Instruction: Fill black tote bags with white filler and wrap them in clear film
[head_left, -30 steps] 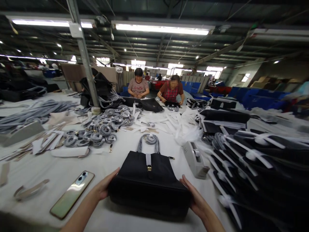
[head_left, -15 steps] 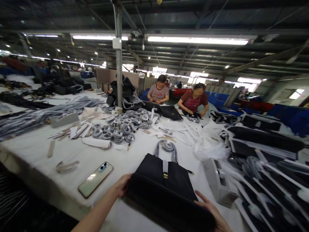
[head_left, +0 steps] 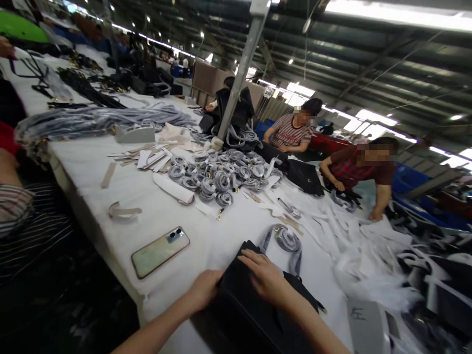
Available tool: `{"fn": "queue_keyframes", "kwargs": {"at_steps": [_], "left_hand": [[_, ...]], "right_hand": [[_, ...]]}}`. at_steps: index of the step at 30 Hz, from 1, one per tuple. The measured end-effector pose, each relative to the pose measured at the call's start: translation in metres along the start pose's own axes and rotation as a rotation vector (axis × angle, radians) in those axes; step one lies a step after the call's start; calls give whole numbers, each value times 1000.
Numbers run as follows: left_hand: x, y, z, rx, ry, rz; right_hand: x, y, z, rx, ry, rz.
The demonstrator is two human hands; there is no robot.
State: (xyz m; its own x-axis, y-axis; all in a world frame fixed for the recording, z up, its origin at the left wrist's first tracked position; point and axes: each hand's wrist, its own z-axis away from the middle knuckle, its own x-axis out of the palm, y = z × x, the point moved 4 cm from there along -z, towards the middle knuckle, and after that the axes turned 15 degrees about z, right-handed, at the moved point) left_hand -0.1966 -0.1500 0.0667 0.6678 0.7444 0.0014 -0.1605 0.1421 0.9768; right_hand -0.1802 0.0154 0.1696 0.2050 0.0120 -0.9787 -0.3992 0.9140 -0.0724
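A black handbag [head_left: 239,314] lies tilted on the white-covered table in front of me. My left hand [head_left: 208,291] grips its left side, with the fingertips hidden behind the edge. My right hand [head_left: 266,278] rests flat across the upper part of the bag, fingers stretched out and covering the clasp area. From the bag's top runs a handle wrapped in grey film, with a coiled wrapped strap [head_left: 287,239] on the table beside it. A pale green phone [head_left: 161,251] lies left of the bag.
Many coiled wrapped straps [head_left: 221,181] are heaped beyond the bag, near a metal post [head_left: 243,69]. A grey holder [head_left: 368,327] and white plastic film [head_left: 376,275] lie to the right. Two co-workers [head_left: 295,129] work across the table. Another person's striped sleeve [head_left: 14,204] shows at left.
My right hand has moved from the bag's lower right side up onto its top. The bag has turned and tilted. My view has swung left and tipped.
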Motion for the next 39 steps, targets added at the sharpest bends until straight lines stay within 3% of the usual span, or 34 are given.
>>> {"fn": "queue_keyframes", "kwargs": {"at_steps": [3,6,12,15,18,22,26,29,32,35,37,39], "left_hand": [[1,-2,0,-17,-14,-42],[0,-8,-4,-58,-8,-91],[-5,-21,-10,-158,41,-159],[-5,-25,-13,-193,39,-179],[-3,-28,-15,-202,25,-180],[-1,-30,-17,-197,16,-176],[2,-31,-20,-175,17,-170],[3,-32,-22,-144,52,-127],[3,-33,-21,-125,96,-74],[2,-33,-20,-118,139,-25],[2,-31,-19,-108,142,-21],[2,-28,-18,-92,125,-32]], "right_hand": [[10,-4,-42,-163,-141,45],[7,-7,-57,-237,-197,5],[-19,1,-32,-250,-279,-101],[-22,10,-19,-202,-320,-52],[-21,7,-25,-229,-304,-93],[-2,-12,-51,-301,-283,-175],[42,-24,-65,-325,-189,-57],[65,-12,-63,-242,-69,11],[65,12,-49,-67,49,68],[61,32,-29,109,-19,39],[58,41,-12,178,-118,-101],[48,51,10,274,-128,-309]]}}
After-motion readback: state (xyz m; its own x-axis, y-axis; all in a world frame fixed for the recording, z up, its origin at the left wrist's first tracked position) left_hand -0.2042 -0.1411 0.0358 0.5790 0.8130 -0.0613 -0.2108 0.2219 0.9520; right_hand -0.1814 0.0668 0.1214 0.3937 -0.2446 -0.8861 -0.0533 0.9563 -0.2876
